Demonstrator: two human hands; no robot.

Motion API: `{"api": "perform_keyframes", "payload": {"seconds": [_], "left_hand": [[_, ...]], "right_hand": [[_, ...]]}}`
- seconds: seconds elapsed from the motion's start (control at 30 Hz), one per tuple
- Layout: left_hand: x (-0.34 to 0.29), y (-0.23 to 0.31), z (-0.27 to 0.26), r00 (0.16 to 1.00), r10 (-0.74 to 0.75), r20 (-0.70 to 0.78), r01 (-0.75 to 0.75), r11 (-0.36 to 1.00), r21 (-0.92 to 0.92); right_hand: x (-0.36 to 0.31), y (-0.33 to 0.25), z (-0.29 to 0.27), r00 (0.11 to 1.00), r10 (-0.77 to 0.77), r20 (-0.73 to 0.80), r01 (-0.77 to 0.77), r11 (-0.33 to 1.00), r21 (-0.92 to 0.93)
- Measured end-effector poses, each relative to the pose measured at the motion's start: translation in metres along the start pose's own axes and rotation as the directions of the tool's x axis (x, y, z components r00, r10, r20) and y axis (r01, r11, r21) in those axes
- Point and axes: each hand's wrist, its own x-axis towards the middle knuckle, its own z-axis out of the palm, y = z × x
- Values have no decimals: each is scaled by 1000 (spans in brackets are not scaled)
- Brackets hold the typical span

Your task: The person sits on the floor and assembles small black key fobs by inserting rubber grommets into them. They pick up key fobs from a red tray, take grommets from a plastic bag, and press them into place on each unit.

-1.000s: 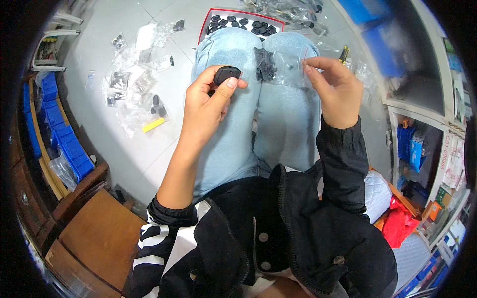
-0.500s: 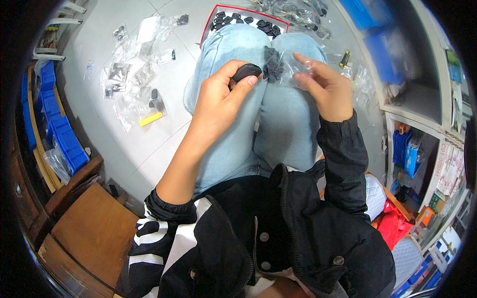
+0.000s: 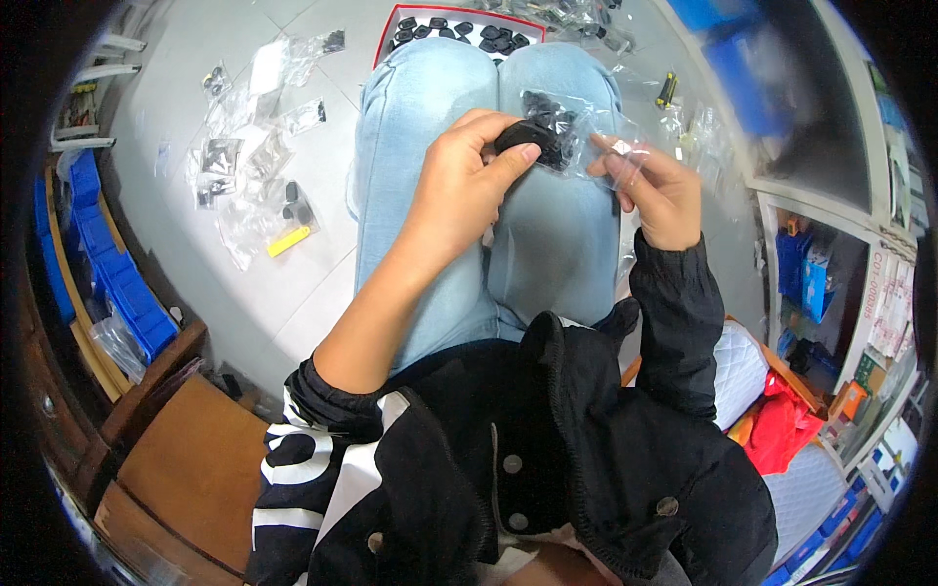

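Note:
My left hand is closed around a rounded black plastic piece, shaped like a key fob casing, with the thumb pressed on its face. Pinched by its right end in my right hand is a clear plastic bag with small dark parts in its left portion. The black piece meets or overlaps the bag's left side; whether it touches the parts inside I cannot tell. Both hands are above my knees in light blue jeans.
Beyond my knees sits a red-edged box holding several black casings. Clear packets and a yellow strip-like item lie on the floor at left. A yellow-and-black tool lies at right. Blue bins and a wooden chair stand at left.
My left hand has moved right with the black piece, up to the bag. The bag now lies more stretched out between my hands. The whole view has shifted slightly.

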Motion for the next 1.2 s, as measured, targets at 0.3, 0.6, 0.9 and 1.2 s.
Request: {"api": "perform_keyframes", "payload": {"seconds": [0.3,0.6,0.9,1.2], "left_hand": [[-4,1,4,981,193,-5,-189,962,198],[-12,-5,16,903,425,54,-357,677,644],[-2,-4,18,846,530,58,-433,620,654],[-2,8,14,877,439,193,-414,490,767]], "right_hand": [[8,-2,8,997,-69,-25,68,997,-37],[5,5,3,996,-38,-76,38,999,9],[7,4,3,997,-46,-60,47,999,14],[9,9,2,994,-101,-52,101,995,12]]}}
